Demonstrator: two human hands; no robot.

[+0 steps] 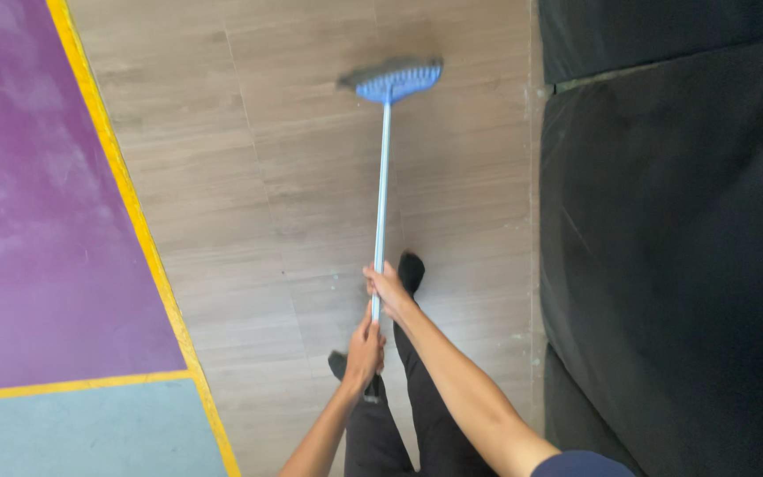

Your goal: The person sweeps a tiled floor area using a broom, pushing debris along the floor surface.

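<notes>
A broom (382, 185) with a blue head and grey bristles reaches out ahead of me over the wood-look floor (311, 177); its head (392, 79) rests on the floor far from my feet. My right hand (388, 287) grips the pale blue handle higher up. My left hand (365, 349) grips the handle's lower end, close to my body. My legs in black trousers and black socks stand just below the hands.
A purple mat (37, 203) with a yellow border fills the left side, with a light blue mat (81, 433) below it. Black padded mats (673, 230) line the right side.
</notes>
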